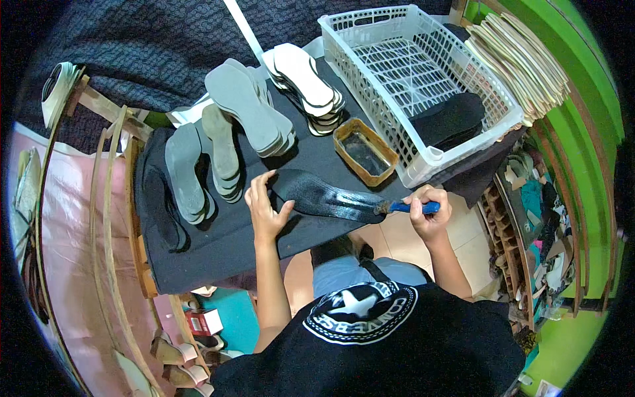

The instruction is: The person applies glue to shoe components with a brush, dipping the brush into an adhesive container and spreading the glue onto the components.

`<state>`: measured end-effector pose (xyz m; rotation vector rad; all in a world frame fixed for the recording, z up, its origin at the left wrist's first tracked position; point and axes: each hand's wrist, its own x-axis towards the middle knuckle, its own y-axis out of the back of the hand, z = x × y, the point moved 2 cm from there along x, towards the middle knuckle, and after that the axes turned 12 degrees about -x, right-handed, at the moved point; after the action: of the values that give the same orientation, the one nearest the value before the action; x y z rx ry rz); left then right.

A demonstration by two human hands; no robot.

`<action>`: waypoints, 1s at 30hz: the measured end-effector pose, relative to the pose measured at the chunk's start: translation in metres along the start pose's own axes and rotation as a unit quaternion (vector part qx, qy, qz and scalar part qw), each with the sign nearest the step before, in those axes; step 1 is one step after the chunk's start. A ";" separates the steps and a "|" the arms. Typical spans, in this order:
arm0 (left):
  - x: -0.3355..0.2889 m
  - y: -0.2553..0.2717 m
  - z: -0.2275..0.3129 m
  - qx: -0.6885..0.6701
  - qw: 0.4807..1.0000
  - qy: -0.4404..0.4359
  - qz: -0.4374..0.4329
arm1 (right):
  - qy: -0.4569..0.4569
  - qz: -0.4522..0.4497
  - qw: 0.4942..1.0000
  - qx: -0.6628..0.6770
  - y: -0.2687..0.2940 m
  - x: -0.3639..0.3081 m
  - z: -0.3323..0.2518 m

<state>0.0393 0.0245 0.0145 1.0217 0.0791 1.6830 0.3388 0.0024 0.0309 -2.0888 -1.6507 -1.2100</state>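
Observation:
A black shoe insole point(314, 190) lies across the front of the dark-covered table, with a wet shine along its middle and right end. My left hand point(266, 208) grips its broad left end, thumb on the near side and fingers round the far edge. In my right hand point(428, 212) is a brush point(413, 207) with a blue handle, its bristles touching the insole's right end. Just beyond the insole stands a shallow, brown-edged tub point(390, 173), its inside stained and glossy.
Stacked grey insoles point(248, 109) and white-topped insoles point(305, 76) lie at the back. More black insoles point(162, 208) are at the left. A white plastic crate point(417, 173) at the right holds black insoles point(450, 120). Beside it are piled sheets point(519, 66). A cluttered shelf point(509, 248) stands right.

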 end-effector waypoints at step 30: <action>-0.003 -0.002 -0.001 -0.007 1.000 -0.012 -0.005 | 0.027 0.013 0.998 0.052 -0.010 0.000 0.002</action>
<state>0.0401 0.0233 0.0107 1.0297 0.0559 1.6588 0.3306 0.0073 0.0261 -1.9918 -1.6206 -1.1383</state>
